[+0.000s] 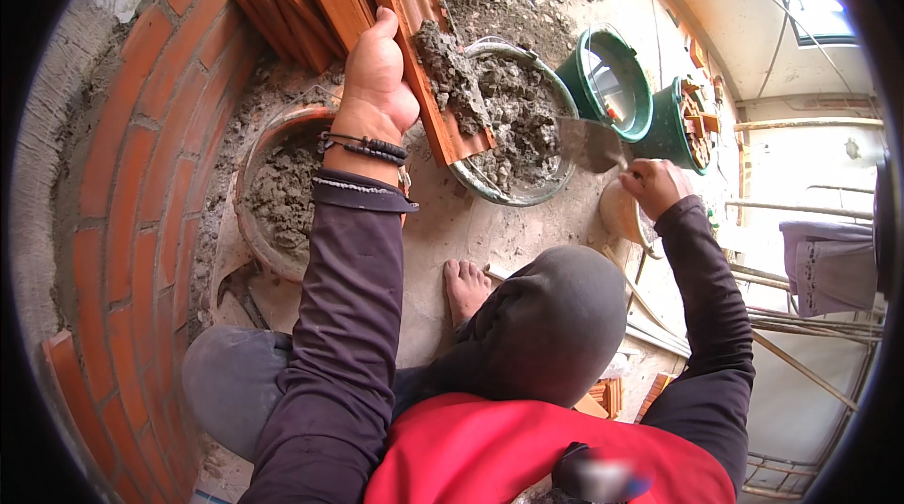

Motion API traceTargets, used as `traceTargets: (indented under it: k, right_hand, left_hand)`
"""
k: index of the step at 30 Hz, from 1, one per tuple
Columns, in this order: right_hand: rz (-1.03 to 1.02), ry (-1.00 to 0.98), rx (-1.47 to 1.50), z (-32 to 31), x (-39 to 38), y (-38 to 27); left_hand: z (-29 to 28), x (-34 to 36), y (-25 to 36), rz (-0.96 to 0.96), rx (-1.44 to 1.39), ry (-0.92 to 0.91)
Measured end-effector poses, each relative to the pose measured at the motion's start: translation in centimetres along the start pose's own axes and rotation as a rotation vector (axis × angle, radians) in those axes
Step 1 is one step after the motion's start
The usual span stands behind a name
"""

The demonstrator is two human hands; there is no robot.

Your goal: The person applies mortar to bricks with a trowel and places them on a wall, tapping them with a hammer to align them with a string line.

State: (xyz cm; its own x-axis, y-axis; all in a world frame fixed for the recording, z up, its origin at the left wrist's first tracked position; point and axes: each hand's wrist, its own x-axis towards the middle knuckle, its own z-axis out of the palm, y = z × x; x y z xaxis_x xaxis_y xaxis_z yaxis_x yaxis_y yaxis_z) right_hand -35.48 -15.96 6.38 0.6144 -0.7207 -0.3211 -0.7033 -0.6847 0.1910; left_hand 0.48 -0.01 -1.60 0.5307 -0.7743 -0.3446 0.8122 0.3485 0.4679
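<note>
My left hand (379, 76) is closed round the edge of a grooved orange clay brick (417, 10), held tilted in the upper middle. A thick lump of grey mortar (452, 76) lies on the brick's grooved face. In my right fist (656, 186) is a trowel, its handle mostly hidden by the fingers. The trowel's blade (591, 144), smeared grey, hangs over the right side of a round tub (508, 196) of mortar. The brick's lower end overlaps the tub's left rim in view.
A curved-looking brick wall (127, 212) rises on the left, with stacked bricks (292, 10) beyond my hand. Another mortar tub (247, 222) stands beside my left forearm. Right of the middle are a green bucket (576, 71) and another (665, 123) filled with brick pieces.
</note>
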Motion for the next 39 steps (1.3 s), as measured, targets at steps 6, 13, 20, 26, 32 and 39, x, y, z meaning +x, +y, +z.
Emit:
traceTargets:
  k: [6, 13, 20, 26, 32, 39]
  right_hand:
    - [-0.069, 0.082, -0.395, -0.3, 1.8, -3.9]
    - [-0.104, -0.117, -0.249, -2.5, 2.2, -7.0]
    - [-0.405, -0.348, 0.086, 0.5, 4.7, -1.7]
    - [0.209, -0.543, 0.677, -0.3, 0.2, -3.7]
    - [0.279, -0.418, 1.106, 1.1, -4.6, -1.6]
    - [0.187, -0.234, 1.422, -3.8, -8.5, -4.8]
  left_hand:
    - [0.2, -0.5, 0.7, -0.037, -0.063, -0.099]
    - [0.3, 0.3, 0.3, 0.002, -0.019, -0.040]
    - [0.4, 0.7, -1.3, -0.043, 0.021, -0.033]
    - [-0.5, 1.0, -1.9, -0.091, 0.013, -0.004]
    - [-0.6, 0.8, -4.3, -0.133, -0.030, -0.053]
    - [1.9, -0.3, -6.6, -0.046, 0.075, 0.029]
